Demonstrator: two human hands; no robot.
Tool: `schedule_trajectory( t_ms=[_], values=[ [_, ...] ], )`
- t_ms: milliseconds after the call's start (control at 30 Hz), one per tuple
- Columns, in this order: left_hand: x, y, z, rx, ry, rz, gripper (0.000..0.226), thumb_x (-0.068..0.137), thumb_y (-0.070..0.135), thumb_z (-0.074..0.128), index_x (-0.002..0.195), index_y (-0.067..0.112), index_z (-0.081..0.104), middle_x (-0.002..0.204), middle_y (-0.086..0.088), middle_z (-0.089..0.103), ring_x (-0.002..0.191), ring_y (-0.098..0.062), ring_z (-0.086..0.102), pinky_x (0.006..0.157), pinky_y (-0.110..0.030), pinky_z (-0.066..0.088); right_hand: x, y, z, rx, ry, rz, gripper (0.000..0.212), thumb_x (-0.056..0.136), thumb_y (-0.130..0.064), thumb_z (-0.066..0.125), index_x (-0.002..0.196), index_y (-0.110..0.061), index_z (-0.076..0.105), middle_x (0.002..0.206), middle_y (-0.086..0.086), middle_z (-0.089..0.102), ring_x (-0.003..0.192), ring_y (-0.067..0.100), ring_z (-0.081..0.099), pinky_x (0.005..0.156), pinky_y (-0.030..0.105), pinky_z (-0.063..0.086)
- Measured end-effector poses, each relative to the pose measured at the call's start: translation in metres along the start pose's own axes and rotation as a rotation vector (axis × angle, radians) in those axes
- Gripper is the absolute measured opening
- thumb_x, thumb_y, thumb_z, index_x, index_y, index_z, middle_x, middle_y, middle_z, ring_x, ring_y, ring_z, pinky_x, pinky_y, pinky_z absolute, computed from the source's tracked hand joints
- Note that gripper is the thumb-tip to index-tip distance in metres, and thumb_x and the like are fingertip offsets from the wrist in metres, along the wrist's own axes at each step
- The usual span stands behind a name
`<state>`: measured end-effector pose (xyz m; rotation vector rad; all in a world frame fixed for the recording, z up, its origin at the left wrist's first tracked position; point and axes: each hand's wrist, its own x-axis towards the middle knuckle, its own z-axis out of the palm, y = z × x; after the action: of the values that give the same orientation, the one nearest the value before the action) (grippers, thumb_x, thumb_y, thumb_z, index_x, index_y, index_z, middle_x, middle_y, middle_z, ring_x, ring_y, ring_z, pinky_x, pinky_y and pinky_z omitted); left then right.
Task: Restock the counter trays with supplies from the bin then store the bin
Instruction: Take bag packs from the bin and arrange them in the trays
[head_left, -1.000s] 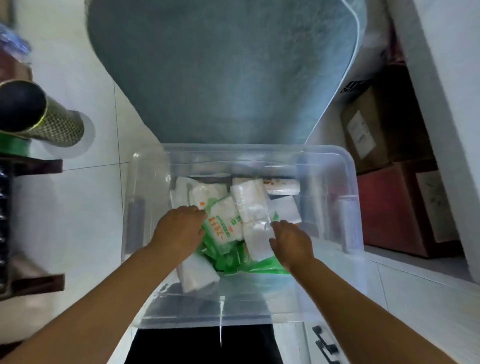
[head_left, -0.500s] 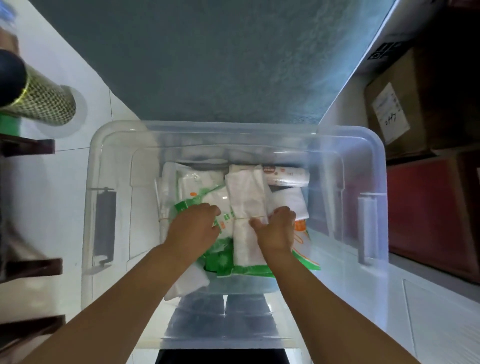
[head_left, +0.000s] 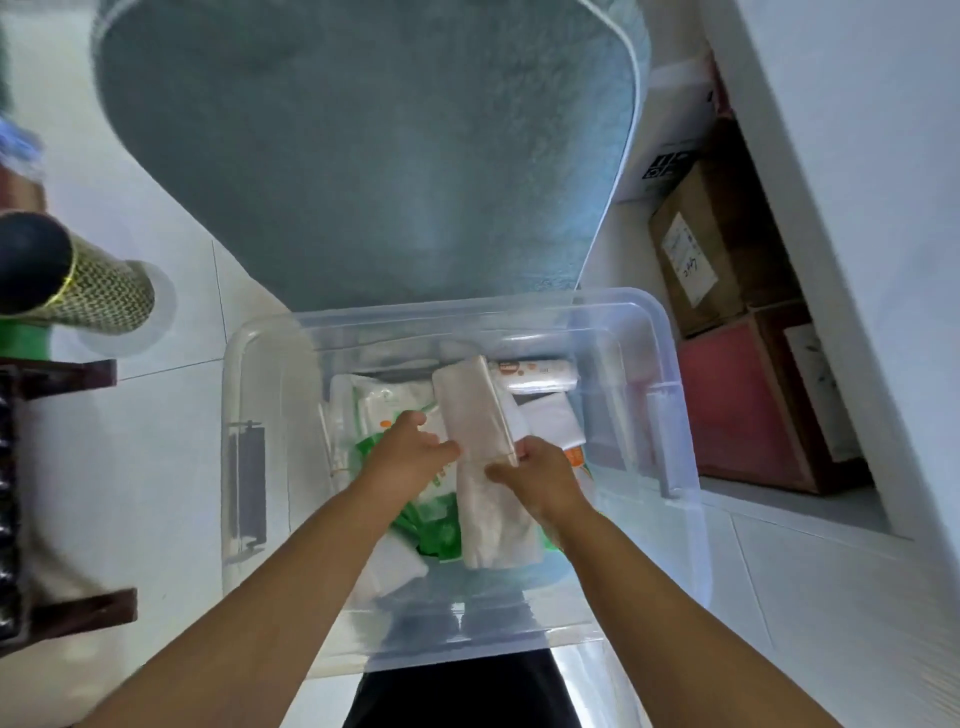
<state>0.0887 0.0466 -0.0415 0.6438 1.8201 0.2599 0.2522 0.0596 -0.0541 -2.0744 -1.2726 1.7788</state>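
Lifting the white pack (head_left: 475, 415) from the bin's (head_left: 670, 395) middle goes best level and clear of the rim: left hand (head_left: 410, 457) and right hand (head_left: 540, 478) each pinch its sides with curled fingers.

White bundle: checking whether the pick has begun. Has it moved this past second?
Yes. Gripped by the right hand, the white bundle has lifted: its near end now passes the near edge of the green pack.
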Motion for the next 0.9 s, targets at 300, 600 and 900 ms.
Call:
schedule_trajectory(
  t_ms=[300,600,900],
  values=[
    [-0.099,0.095,-0.011,-0.705,-0.270,0.091,0.021,0.088,0.021,0.060,0.105,0.009,0.061,0.091,-0.007,0.072,0.077,-0.017,0.070,0.069,-0.031,0.057,-0.126,-0.061,-0.074,0.248,0.026,-0.142,0.019,0.074,-0.011,0.075,0.082,0.000,0.061,0.072,0.003,0.062,0.064,0.012,0.055,0.058,0.021,0.042],
    [-0.218,0.190,0.028,-0.717,-0.475,0.202,0.014,0.092,0.020,0.055,0.096,0.009,0.063,0.082,-0.005,0.069,0.070,-0.014,0.067,0.060,-0.029,0.053,-0.263,-0.057,-0.132,0.221,0.326,-0.210,0.017,0.067,-0.016,0.081,0.078,-0.017,0.068,0.071,0.003,0.069,0.063,0.015,0.065,0.062,0.022,0.052],
    [-0.330,0.234,0.106,-0.495,-0.665,0.533,0.007,0.085,0.011,0.061,0.080,0.014,0.064,0.057,0.002,0.070,0.051,-0.009,0.066,0.047,-0.023,0.053,-0.396,-0.002,-0.207,0.200,0.585,-0.191,0.021,0.064,-0.020,0.083,0.072,-0.027,0.064,0.072,-0.010,0.068,0.060,-0.006,0.064,0.055,0.009,0.049]
  ],
)
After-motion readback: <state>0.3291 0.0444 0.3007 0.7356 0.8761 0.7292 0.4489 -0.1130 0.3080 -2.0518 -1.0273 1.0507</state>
